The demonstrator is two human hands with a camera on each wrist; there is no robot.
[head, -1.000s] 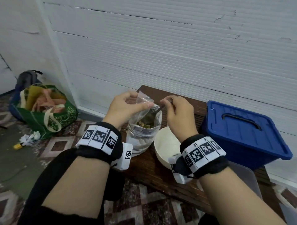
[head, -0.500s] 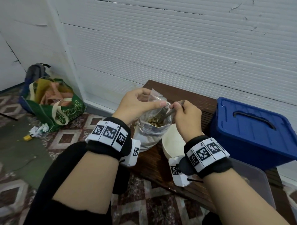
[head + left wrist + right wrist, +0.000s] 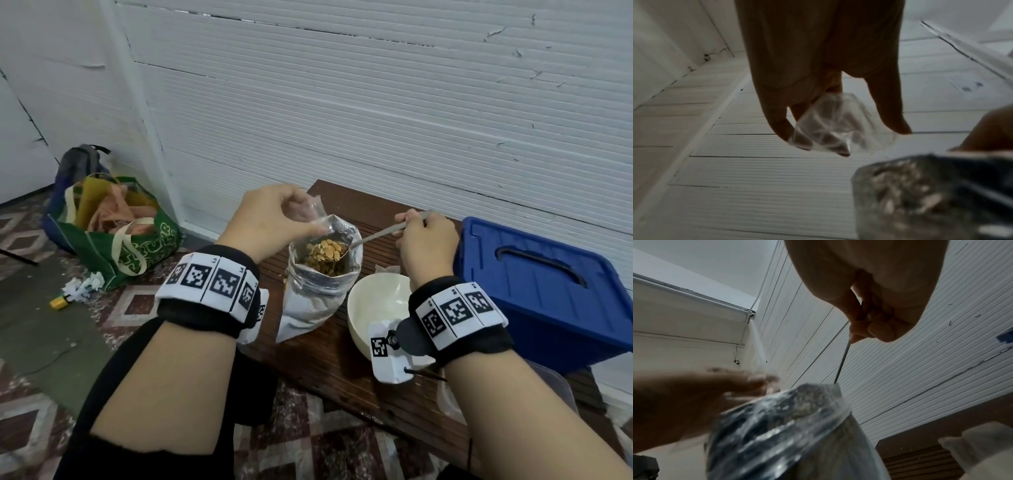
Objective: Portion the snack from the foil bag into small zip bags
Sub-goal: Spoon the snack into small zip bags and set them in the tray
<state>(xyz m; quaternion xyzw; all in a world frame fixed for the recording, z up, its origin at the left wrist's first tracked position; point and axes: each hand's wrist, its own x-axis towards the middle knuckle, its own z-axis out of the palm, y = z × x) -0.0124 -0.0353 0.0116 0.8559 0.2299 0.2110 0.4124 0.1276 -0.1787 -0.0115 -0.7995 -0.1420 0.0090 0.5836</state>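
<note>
Spoon pinched in right hand — left hand pinches zip bag.

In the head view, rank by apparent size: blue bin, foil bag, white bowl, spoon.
1. blue bin
2. foil bag
3. white bowl, partly hidden by the wrist, so close to the bag
4. spoon

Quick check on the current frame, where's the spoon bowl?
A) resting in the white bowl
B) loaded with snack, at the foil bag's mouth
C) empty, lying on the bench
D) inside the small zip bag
B: the right hand holds the spoon with its bowl heaped with snack at the open mouth of the foil bag; the left hand pinches the small zip bag beside it.
</note>
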